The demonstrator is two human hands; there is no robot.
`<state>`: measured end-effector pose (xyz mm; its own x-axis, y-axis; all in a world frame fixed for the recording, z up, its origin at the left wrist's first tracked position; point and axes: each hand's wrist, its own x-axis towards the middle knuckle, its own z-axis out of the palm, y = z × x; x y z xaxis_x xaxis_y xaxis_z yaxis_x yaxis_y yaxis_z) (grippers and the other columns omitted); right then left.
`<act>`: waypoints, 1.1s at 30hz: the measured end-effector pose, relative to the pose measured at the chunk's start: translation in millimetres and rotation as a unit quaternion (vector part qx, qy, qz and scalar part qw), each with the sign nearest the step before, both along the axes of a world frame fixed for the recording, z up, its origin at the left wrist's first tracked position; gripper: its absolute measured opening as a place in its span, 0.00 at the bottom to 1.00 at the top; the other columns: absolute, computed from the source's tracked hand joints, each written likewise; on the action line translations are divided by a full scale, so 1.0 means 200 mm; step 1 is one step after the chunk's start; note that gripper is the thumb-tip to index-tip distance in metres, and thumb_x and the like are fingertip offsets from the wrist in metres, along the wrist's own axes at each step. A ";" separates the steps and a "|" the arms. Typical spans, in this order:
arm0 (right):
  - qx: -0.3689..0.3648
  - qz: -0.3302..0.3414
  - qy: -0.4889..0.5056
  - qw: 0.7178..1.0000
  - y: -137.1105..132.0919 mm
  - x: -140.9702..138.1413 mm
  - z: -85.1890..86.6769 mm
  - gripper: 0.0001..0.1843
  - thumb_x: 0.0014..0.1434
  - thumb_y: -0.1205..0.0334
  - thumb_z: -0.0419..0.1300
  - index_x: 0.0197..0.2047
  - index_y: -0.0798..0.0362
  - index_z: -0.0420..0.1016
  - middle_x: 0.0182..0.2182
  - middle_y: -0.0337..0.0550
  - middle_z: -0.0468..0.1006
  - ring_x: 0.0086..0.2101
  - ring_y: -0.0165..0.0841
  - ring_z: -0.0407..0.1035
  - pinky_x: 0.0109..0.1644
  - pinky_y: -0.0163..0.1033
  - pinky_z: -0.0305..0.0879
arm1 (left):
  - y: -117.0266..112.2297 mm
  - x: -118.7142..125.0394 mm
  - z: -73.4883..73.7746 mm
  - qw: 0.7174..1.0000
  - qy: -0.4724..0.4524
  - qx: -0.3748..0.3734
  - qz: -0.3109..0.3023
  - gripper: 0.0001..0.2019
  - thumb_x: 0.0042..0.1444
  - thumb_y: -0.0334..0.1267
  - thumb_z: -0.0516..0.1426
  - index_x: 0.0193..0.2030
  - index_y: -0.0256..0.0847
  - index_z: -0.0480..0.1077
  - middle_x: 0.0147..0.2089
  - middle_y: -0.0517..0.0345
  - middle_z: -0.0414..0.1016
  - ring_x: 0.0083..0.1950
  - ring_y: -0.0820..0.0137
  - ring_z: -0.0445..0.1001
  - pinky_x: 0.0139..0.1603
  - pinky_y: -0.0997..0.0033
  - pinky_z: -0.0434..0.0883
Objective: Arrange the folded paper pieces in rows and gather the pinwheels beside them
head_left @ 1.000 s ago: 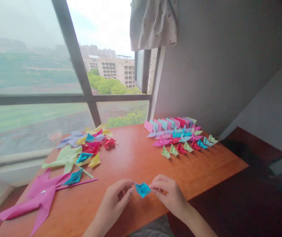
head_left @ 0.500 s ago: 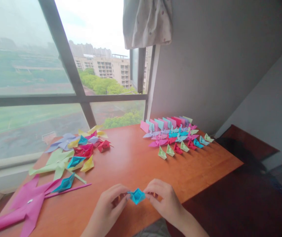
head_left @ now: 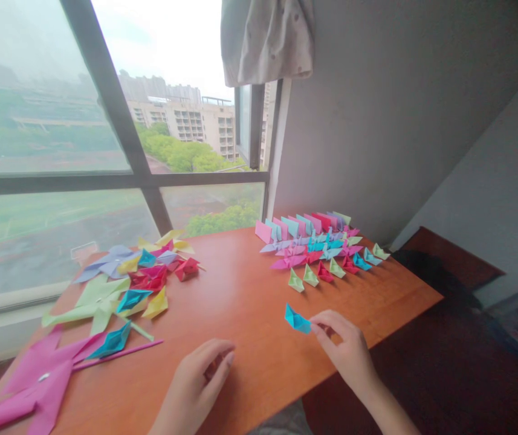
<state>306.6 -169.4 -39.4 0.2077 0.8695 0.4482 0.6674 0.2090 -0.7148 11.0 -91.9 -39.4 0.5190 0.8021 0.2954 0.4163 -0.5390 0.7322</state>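
A blue paper boat (head_left: 297, 319) is pinched at one end between the thumb and fingers of my right hand (head_left: 347, 347). It hangs over the table a little in front of a row of small folded boats, among them a light green boat (head_left: 295, 281) and a red boat (head_left: 324, 272). My left hand (head_left: 204, 380) holds nothing; its fingers are loosely curled, with a small gap between thumb and forefinger, over the near part of the table.
On the wooden table (head_left: 236, 284), a pink pinwheel (head_left: 54, 368), a light green pinwheel (head_left: 98, 299) and several loose boats lie at the left. Rows of paper cranes (head_left: 290, 260) and folded standing pieces (head_left: 290, 226) line the back right. A window is behind.
My left hand has let go of the blue paper boat. My right hand has carried it forward and to the right, towards the row of boats. The view has shifted slightly.
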 end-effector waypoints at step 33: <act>0.005 -0.201 -0.255 0.946 0.19 0.21 -0.21 0.11 0.65 0.59 0.53 0.41 0.50 0.77 0.37 0.42 0.80 0.34 0.32 0.74 0.37 0.34 0.63 | 0.00 -0.02 -0.05 0.999 0.039 0.012 -0.013 0.08 0.65 0.38 0.53 0.42 0.45 0.74 0.37 0.58 0.80 0.35 0.69 0.78 0.37 0.76 0.73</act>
